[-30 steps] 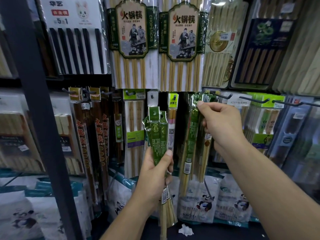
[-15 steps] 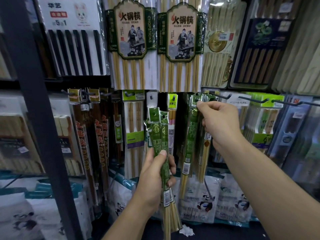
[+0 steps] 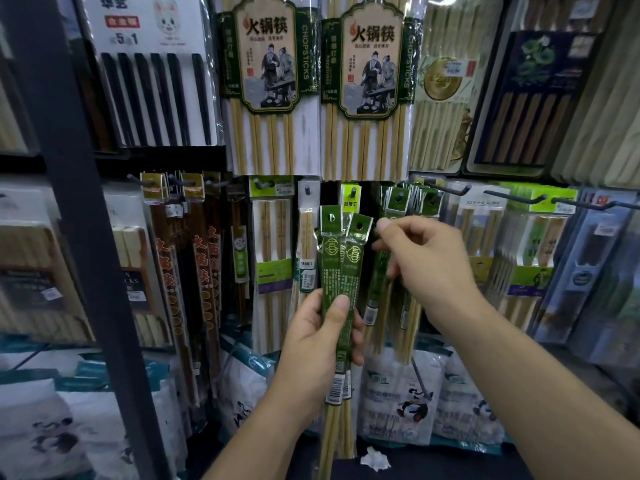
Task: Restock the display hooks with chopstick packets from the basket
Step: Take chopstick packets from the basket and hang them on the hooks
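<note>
Left hand: closed firmly around the middle of a bundle of green chopstick packets, thumb across the front, fingers wrapped behind. At least two punched header tabs fan out above the fist. Bare stick ends hang below it.

Right hand: fingers curled, with thumb and forefinger drawn together just beside the upper right corner of the nearer header tab. Whether they have hold of that tab or are only close to it cannot be told. Nothing else is in this hand.

The bundle is held upright in front of the lower row of the display wall, near its middle. Just to the right and slightly above, the matching hook carries several hung green packets of the same kind.

Progress, as judged: part done. Stock of this type is on the hook, and the packets in the left hand remain to be hung. The step in hand appears to be singling out the next one. The basket is not in view, so the remaining stock is unknown.
</note>
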Demonstrator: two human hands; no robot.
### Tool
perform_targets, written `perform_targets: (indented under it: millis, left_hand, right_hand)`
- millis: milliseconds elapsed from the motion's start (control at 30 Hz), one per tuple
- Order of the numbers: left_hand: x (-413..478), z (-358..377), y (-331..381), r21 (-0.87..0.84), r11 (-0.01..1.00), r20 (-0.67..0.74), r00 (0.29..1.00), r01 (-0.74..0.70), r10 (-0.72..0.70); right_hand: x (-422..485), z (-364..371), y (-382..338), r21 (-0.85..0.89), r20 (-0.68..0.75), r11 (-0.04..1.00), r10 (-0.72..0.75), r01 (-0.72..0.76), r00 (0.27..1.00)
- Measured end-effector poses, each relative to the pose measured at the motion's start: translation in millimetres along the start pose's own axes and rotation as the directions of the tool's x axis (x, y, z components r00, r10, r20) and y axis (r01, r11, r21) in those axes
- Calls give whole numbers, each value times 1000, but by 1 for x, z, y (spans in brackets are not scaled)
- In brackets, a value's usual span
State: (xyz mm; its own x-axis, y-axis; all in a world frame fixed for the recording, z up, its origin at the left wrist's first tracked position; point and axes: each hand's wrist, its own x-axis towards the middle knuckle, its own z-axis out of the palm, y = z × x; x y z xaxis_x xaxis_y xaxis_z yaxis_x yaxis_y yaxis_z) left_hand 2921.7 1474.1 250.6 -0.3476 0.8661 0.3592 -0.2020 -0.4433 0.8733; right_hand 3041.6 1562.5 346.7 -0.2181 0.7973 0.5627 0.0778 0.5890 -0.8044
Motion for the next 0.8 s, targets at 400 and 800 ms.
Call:
perform_targets:
  millis: [400,800]
  left_hand:
    - [0,-6,-5,20,1000,18,1000,18,-18]
    - [5,-10,-9,172,985,0,1000,-30,30]
  right_hand:
    - [-1,7,-2,193,-20,972,141,-135,990]
    - [29,-2,-3,55,-178,997,71,-62,981]
